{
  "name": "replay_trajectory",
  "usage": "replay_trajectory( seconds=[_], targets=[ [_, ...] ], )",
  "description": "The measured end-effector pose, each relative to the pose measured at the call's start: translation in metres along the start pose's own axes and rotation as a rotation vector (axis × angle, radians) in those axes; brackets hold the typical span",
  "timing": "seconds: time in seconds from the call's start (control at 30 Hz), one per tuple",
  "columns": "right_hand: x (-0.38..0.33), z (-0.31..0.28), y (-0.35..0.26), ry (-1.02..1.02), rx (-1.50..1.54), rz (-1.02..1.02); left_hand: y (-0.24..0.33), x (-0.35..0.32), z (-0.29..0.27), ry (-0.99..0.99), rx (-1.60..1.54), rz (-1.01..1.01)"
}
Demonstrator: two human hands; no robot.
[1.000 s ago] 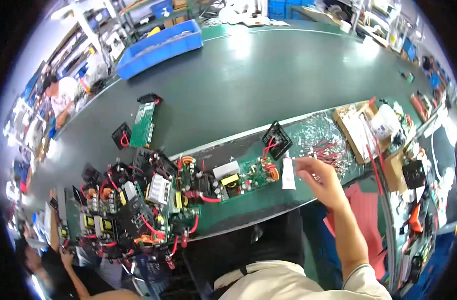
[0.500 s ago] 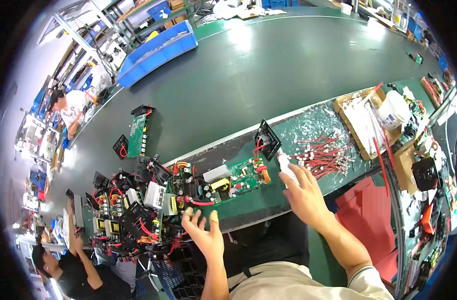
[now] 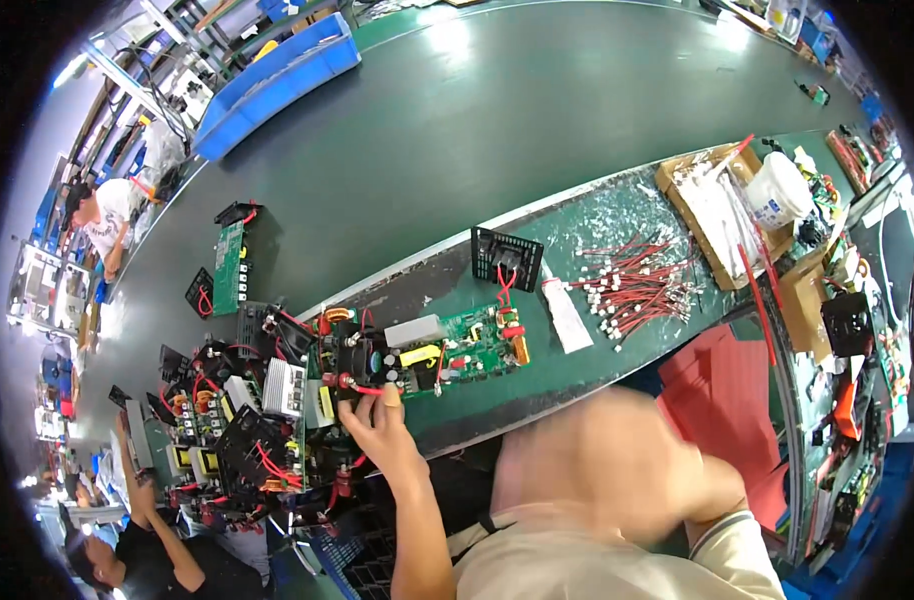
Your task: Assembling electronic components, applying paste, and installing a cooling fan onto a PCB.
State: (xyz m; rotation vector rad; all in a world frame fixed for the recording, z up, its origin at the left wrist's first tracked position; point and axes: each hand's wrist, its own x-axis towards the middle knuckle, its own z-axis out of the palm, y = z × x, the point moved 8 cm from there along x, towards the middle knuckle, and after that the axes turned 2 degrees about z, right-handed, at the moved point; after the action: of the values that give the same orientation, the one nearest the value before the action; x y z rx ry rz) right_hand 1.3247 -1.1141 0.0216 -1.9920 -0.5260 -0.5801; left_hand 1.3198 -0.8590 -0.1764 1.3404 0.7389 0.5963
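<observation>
My left hand [image 3: 385,440] reaches the near edge of a green circuit board [image 3: 467,345]. Its thumb and fingers are apart, with the tips at a thick red wire [image 3: 365,388]; no firm grip shows. A grey metal block, a yellow-wrapped part and copper coils sit on that board. Red leads join its right end to a black vented panel [image 3: 507,260]. My right hand [image 3: 602,460] is over my lap, smeared by motion, its fingers unreadable. Beyond it a white squeeze tube [image 3: 565,315] lies on the bench, beside a heap of red-and-white connector wires [image 3: 637,285].
Several boards with heat sinks [image 3: 282,388] crowd the bench at left. Another board [image 3: 230,268] lies on the dark green surface behind. A blue bin [image 3: 277,95] stands far left. At right are a cardboard tray [image 3: 702,225] and white bucket [image 3: 777,190]. Two people work at left.
My right hand has left the white tube and drawn back toward my body. My left hand has moved up to the board's edge. The black panel has turned, and the whole view has shifted.
</observation>
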Motion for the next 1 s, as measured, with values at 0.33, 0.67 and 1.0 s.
replay_trajectory(
  seconds=[0.33, 0.67, 1.0],
  targets=[
    [-0.035, 0.045, 0.177, -0.159, -0.455, 0.092, -0.008, 0.013, 0.007, 0.176, -0.196, -0.028],
    [-0.013, 0.044, 0.123, -0.235, -0.073, 0.217, -0.017, 0.010, -0.014, 0.187, -0.279, 0.025],
    [-0.030, 0.071, 0.141, -0.381, -0.145, 0.226, -0.006, -0.012, -0.015, 0.156, -0.289, 0.043]
  ],
)
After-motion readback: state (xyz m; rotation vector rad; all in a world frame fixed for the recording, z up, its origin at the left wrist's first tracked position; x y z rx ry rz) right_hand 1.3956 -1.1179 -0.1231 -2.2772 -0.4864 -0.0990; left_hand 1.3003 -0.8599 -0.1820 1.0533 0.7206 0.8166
